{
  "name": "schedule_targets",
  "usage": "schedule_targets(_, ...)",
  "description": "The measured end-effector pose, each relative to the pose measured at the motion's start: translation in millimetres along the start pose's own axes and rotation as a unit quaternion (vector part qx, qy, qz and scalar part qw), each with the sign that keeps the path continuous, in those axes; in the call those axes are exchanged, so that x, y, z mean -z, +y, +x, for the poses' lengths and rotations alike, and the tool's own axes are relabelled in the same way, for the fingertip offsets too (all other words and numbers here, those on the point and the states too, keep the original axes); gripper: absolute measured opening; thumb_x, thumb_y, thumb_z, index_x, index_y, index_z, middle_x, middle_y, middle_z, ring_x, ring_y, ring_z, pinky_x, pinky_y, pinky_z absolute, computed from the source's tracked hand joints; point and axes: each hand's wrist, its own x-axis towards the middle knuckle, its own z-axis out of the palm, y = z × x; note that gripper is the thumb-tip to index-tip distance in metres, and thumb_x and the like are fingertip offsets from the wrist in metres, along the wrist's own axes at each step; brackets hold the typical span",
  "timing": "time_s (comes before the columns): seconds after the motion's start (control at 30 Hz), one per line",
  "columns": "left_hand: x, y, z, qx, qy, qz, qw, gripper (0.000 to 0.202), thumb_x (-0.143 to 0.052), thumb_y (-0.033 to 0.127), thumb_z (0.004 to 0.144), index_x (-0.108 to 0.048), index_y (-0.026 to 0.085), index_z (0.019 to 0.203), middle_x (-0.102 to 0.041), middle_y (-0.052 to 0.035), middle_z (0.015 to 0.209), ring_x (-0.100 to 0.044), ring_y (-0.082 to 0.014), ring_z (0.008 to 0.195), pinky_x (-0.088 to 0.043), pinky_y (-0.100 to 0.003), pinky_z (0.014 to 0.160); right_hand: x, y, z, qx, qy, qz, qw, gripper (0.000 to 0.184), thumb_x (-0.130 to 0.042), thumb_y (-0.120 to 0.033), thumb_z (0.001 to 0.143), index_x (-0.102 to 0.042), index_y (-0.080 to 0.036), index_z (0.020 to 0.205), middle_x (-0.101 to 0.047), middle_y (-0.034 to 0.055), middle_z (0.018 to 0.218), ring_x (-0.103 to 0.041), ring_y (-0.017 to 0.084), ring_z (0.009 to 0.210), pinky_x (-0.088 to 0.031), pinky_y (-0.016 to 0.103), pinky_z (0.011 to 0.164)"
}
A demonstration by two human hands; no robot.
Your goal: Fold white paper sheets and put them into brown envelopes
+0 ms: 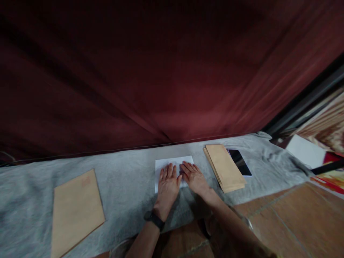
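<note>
A white sheet of paper (172, 163) lies on a grey cloth (126, 179) spread on the floor. My left hand (168, 186) rests flat on the paper's left half, fingers stretched out and close together; a dark band sits on that wrist. My right hand (194, 176) lies flat on the paper's right half, fingers extended and pressing down. Neither hand grips anything.
A brown envelope (75, 211) lies on the cloth at left. A stack of brown envelopes (224, 166) sits right of the paper, with a dark phone (239, 162) beside it. A dark red curtain (161, 71) hangs behind. Tiled floor (295, 218) and white paper (306, 150) at right.
</note>
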Motion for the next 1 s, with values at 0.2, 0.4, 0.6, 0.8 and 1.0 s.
schedule_targets(0.2,-0.7,6,-11,0.035,-0.011,0.037,0.999,0.048,-0.041,0.036,0.100,-0.055,0.013,0.140,-0.054,-0.0159,0.147,-0.046,-0.0323,0.139,-0.027,-0.055,0.119,-3,0,4,-0.011,0.003,0.008,1.000,0.045,-0.043,-0.029,0.102,-0.049,-0.021,0.146,-0.046,0.0079,0.154,-0.041,0.023,0.143,-0.033,0.046,0.118)
schedule_targets(0.4,-9.9,5,-9,0.039,-0.017,0.037,0.998,0.052,-0.042,0.035,0.099,-0.050,0.011,0.145,-0.047,-0.0162,0.153,-0.041,-0.0332,0.142,-0.029,-0.055,0.118,-5,2,9,-0.005,0.013,-0.002,1.000,0.045,-0.041,-0.027,0.102,-0.048,-0.020,0.146,-0.047,0.0088,0.154,-0.041,0.023,0.143,-0.032,0.046,0.118)
schedule_targets(0.6,-18.3,7,-12,0.048,-0.004,0.037,0.998,0.054,-0.039,0.034,0.099,-0.046,0.010,0.147,-0.041,-0.0170,0.156,-0.036,-0.0336,0.146,-0.026,-0.056,0.119,-7,1,8,-0.003,0.025,-0.011,1.000,0.046,-0.040,-0.028,0.103,-0.048,-0.020,0.147,-0.046,0.0090,0.154,-0.041,0.024,0.143,-0.033,0.046,0.117)
schedule_targets(0.8,-29.6,6,-14,0.061,0.008,0.025,0.998,0.057,-0.038,0.031,0.098,-0.038,0.011,0.152,-0.032,-0.0182,0.161,-0.025,-0.0325,0.151,-0.024,-0.057,0.120,-9,-5,10,-0.023,0.033,0.009,0.999,0.045,-0.038,-0.029,0.103,-0.049,-0.019,0.146,-0.047,0.0100,0.153,-0.041,0.024,0.143,-0.029,0.049,0.120)
schedule_targets(1.0,-31.8,5,-15,0.037,-0.025,0.037,0.998,0.062,-0.039,0.017,0.093,-0.033,0.011,0.154,-0.032,-0.0188,0.161,-0.023,-0.0328,0.151,-0.021,-0.057,0.121,-19,-35,16,0.031,0.055,0.102,0.993,0.051,-0.030,-0.036,0.106,-0.044,-0.014,0.150,-0.042,0.0100,0.156,-0.035,0.020,0.146,-0.033,0.042,0.120)
